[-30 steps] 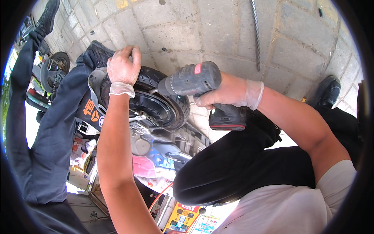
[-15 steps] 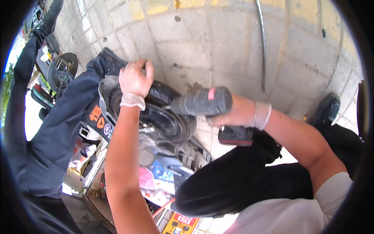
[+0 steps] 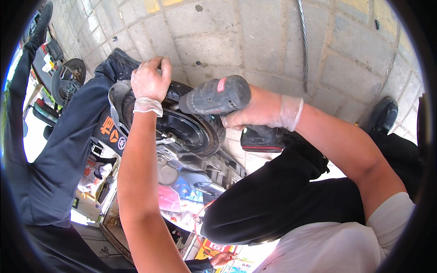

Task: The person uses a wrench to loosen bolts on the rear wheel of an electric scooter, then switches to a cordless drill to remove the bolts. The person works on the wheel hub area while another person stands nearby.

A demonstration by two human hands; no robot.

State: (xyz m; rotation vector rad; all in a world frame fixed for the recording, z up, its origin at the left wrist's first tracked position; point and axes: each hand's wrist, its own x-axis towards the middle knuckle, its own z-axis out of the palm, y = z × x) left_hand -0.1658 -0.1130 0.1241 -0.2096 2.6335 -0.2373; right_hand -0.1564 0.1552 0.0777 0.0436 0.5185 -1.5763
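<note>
My right hand, in a thin clear glove, grips a dark grey cordless drill with a black battery pack at its base. The drill's nose points left at the wheel, near the rim; the exact contact is hidden. My left hand, also gloved, is closed over the upper left part of the scooter's black tyre, beside the grey mudguard. Its fingertips are hidden. Inside the tyre sits the black wheel hub, with a coil spring and metal parts below it.
Another person's dark trouser leg stands close on the left. A hand with a dark sleeve shows at the bottom edge. A twisted metal rod lies on the paving. A second scooter wheel stands at the far left.
The drill and my right hand have shifted up and left in the picture, and the drill's nose is nearer my left hand. Another person's hand has appeared at the bottom.
</note>
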